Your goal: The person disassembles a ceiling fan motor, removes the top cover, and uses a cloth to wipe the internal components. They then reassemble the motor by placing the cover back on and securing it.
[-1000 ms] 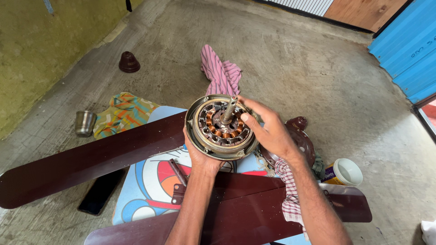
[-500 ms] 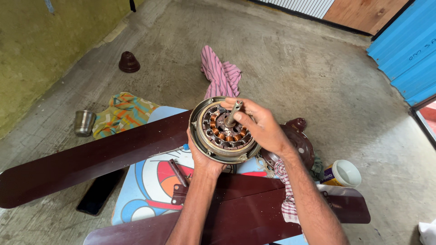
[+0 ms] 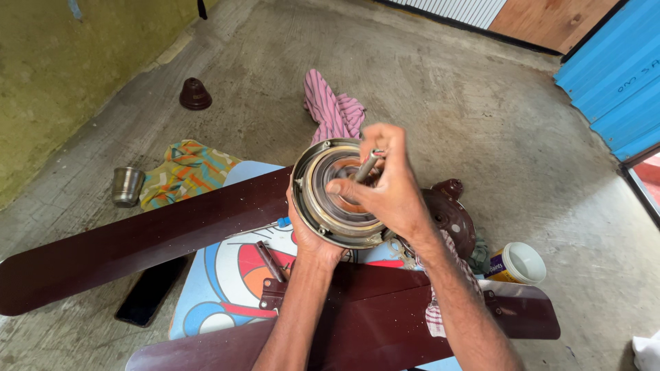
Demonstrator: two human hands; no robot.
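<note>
Tilting further upright since earlier, fan motor [image 3: 330, 196] held above cartoon mat [image 3: 220, 288] | left hand [image 3: 309, 237] cupping it underneath | right hand [image 3: 388, 189] closing around shaft [image 3: 366, 165] | yellow-labelled white tub [image 3: 517, 264] sitting right, beside blade [image 3: 357, 330].

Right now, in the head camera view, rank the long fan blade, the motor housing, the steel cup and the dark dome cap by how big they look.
1. long fan blade
2. motor housing, held nearer the camera
3 and 4. steel cup and dark dome cap look alike; unranked.

Dark maroon fan blades [image 3: 137, 244] lay across a blue, red and white cartoon mat [image 3: 227, 292]. Beyond the mat sat a pink-striped cloth [image 3: 333, 110]; left of the mat, an orange-green patterned cloth [image 3: 185, 172].
</note>
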